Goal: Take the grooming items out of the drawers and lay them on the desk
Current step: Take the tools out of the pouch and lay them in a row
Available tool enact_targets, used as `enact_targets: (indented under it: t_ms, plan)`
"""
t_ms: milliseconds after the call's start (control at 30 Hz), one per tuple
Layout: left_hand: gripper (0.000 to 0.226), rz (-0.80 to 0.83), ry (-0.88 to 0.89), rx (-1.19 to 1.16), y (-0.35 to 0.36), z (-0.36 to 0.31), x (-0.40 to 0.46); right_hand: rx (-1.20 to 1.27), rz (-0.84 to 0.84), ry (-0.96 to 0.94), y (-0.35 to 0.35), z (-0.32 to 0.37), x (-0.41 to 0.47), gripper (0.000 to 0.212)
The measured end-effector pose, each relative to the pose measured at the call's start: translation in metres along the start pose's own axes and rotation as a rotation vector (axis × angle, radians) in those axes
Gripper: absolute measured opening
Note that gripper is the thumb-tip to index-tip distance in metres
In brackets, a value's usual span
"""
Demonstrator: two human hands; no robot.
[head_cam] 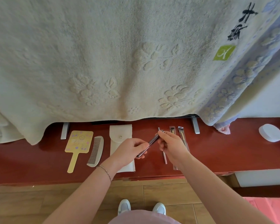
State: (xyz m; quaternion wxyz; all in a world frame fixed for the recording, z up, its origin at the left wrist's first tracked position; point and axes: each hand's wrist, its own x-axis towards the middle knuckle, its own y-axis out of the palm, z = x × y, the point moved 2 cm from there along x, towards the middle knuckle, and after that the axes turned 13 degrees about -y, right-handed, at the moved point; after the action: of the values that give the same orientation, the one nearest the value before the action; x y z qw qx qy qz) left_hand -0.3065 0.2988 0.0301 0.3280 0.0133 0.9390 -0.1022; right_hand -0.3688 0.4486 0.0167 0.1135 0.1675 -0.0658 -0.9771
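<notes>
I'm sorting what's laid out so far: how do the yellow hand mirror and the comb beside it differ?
The hand mirror is yellow with pale flower marks; the comb is plain grey. The hand mirror has a square head on a narrow handle; the comb is one curved, toothed piece. Both lie flat on the red desk, side by side.

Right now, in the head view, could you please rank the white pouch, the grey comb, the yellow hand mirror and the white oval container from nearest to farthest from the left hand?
1. White pouch: directly under and behind the left hand.
2. Grey comb: next over, to its left.
3. Yellow hand mirror: beyond the comb, further left.
4. White oval container: far off at the desk's right end.
</notes>
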Motion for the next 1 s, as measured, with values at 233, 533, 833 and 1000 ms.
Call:
enact_targets:
  t_ms: [233, 533, 833, 1000]
  plan:
    - [0.017, -0.158, 0.050, 0.080, -0.006, 0.003, -0.001, 0.010, 0.005, -0.013, 0.012, -0.002, 0.008, 0.020]
    - [0.013, -0.241, 0.006, 0.191, -0.015, 0.040, -0.014, -0.022, -0.219, 0.022, -0.045, 0.021, 0.062, 0.030]
    - [0.013, -0.460, 0.098, 0.468, 0.007, 0.041, 0.001, -0.450, 0.035, 0.145, -0.021, -0.022, 0.075, 0.008]
    - [0.017, -0.422, 0.043, 0.691, 0.014, 0.039, 0.017, -0.631, 0.065, 0.070, -0.010, -0.025, 0.087, 0.010]
